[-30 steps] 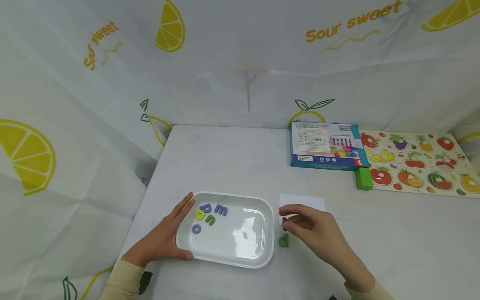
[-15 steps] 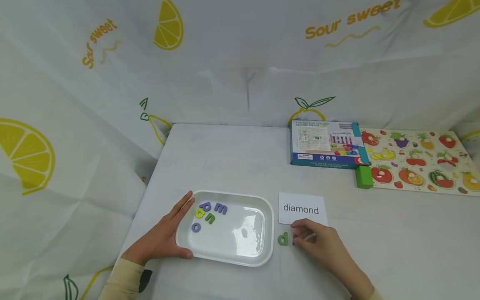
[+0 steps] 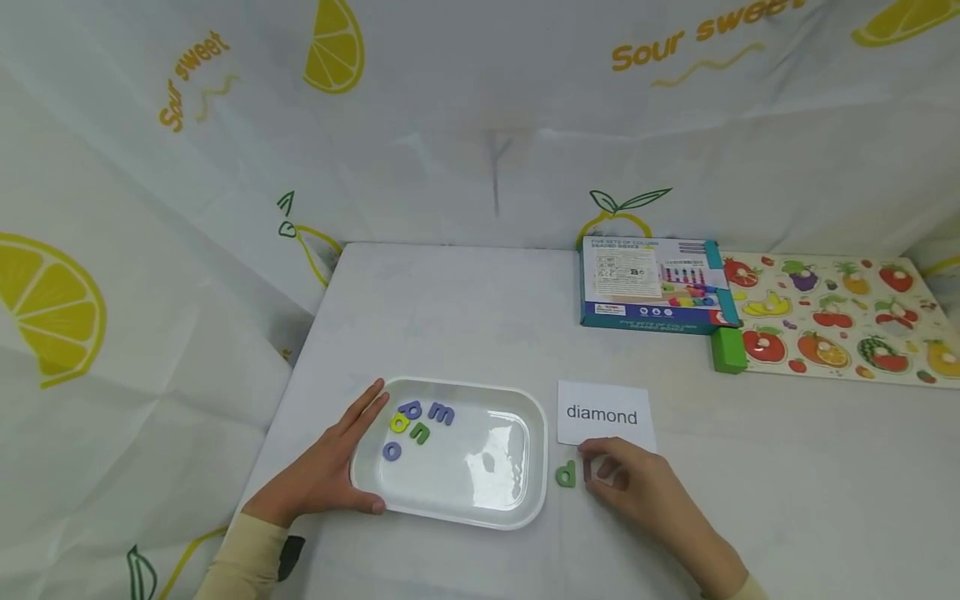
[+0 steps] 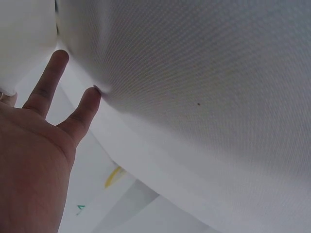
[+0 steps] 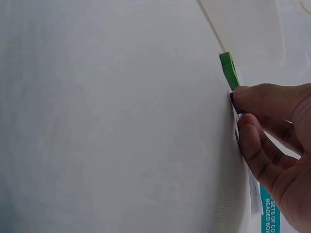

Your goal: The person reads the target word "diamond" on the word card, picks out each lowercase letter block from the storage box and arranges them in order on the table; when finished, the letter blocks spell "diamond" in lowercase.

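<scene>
My left hand (image 3: 322,468) rests along the left side of the white tray (image 3: 536,504), fingers fairly straight and thumb at the near rim. Inside the tray are a purple m (image 3: 441,413), a green n (image 3: 420,432), a yellow letter (image 3: 400,422), a purple o (image 3: 392,451) and another purple letter (image 3: 410,409). To the right of the tray, my right hand (image 3: 637,483) pinches a small dark red letter piece (image 5: 235,103) at the table surface; its shape is mostly hidden by the fingers. A green d (image 3: 566,474) lies just left of it.
A white card (image 3: 606,429) printed "diamond" lies behind the right hand. Farther back are a boxed beaded set (image 3: 652,287), a green block (image 3: 728,350) and a fruit puzzle board (image 3: 840,321). A printed cloth (image 3: 480,108) hangs behind the table.
My right hand has moved right and down from over the card to beside the green d, uncovering the word on the card. The left hand stays at the tray.
</scene>
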`<state>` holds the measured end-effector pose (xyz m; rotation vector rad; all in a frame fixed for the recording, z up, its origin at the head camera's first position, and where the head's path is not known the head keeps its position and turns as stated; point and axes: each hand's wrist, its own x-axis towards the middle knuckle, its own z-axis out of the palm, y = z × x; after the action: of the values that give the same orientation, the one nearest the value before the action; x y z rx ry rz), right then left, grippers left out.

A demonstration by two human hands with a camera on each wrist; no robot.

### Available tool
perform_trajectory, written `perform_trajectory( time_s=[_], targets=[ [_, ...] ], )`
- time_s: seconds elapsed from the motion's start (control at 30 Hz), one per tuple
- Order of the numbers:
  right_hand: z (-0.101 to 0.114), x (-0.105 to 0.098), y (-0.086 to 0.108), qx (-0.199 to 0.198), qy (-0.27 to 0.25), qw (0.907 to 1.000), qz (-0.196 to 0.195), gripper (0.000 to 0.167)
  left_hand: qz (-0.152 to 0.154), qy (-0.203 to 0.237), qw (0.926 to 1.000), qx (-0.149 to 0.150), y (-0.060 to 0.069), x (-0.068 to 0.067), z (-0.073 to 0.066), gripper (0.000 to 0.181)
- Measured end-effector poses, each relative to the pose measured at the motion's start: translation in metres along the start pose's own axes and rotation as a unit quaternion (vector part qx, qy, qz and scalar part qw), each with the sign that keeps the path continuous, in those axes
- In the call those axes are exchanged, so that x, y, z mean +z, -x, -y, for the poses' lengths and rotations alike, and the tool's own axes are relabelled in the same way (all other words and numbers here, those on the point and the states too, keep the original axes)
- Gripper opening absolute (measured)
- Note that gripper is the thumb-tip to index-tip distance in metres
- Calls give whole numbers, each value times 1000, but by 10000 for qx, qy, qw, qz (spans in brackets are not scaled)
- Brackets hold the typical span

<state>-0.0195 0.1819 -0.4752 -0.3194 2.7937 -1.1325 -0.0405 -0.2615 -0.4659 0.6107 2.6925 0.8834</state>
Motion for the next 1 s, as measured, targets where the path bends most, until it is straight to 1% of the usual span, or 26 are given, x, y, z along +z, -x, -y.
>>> perform_trajectory(
  time_s=[0.1,0.33,0.53,0.67,0.77,0.87,0.93,1.0],
  targets=[
    [1,1,0,-78,23,9999,82,48,-9,28,10000,23,0,0,0,141],
    [2,4,1,-189,22,9997,128,49,-14,43,10000,25,0,0,0,140],
    [2,4,1,-130,-56,9997,184,51,-19,98,9999,-33,1,1,1,141],
    [3,1,-2,-194,-104,9996,191,52,-15,39,10000,1,1,2,2,141],
    [5,-7,-7,-377,-130,9992,75,51,-39,42,10000,59,1,2,3,142],
    [12,-19,-15,-723,-335,9968,76,52,-55,91,9999,60,0,1,2,141],
    [19,-27,-23,-1075,-585,9921,291,53,-59,82,9999,77,0,1,2,140],
    [30,-35,-32,-1403,-826,9846,641,51,-62,15,9999,100,0,1,2,139]
  ],
)
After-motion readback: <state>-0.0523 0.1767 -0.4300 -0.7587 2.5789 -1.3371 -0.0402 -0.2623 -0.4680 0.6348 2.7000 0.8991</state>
